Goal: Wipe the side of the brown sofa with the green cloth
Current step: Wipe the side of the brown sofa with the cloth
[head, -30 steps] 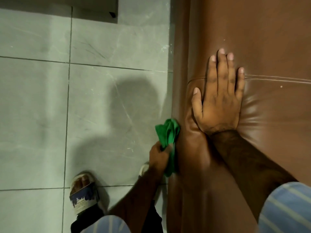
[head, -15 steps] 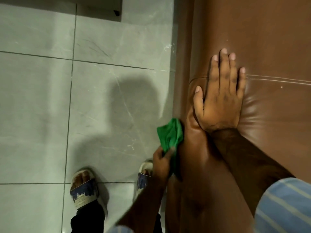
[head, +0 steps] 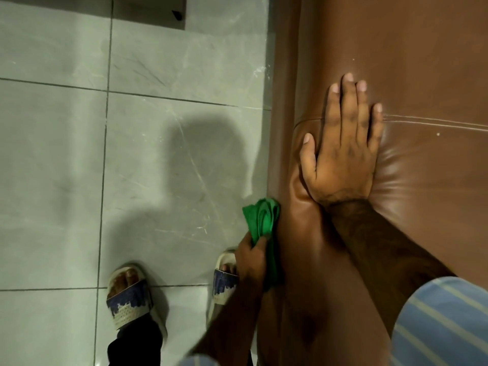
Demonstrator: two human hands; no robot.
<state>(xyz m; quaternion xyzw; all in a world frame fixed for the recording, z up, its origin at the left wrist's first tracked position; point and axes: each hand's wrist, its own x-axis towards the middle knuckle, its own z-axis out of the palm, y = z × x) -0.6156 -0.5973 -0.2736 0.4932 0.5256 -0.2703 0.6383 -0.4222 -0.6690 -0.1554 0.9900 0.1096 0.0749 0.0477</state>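
A: where's the green cloth [head: 262,220]?
B: bunched in the left hand [head: 250,260], fingers clamped on it, against the brown sofa [head: 396,48] side. Right hand [head: 343,159] flat on top, fingers together. Grey tile floor [head: 66,154].

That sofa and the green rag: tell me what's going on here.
A person is cleaning the brown sofa. The left hand holds a bunched green cloth in a closed grip against the sofa's side. The right hand lies flat, fingers spread, on top of the sofa near a seam. Both sandalled feet stand on the grey tiled floor.
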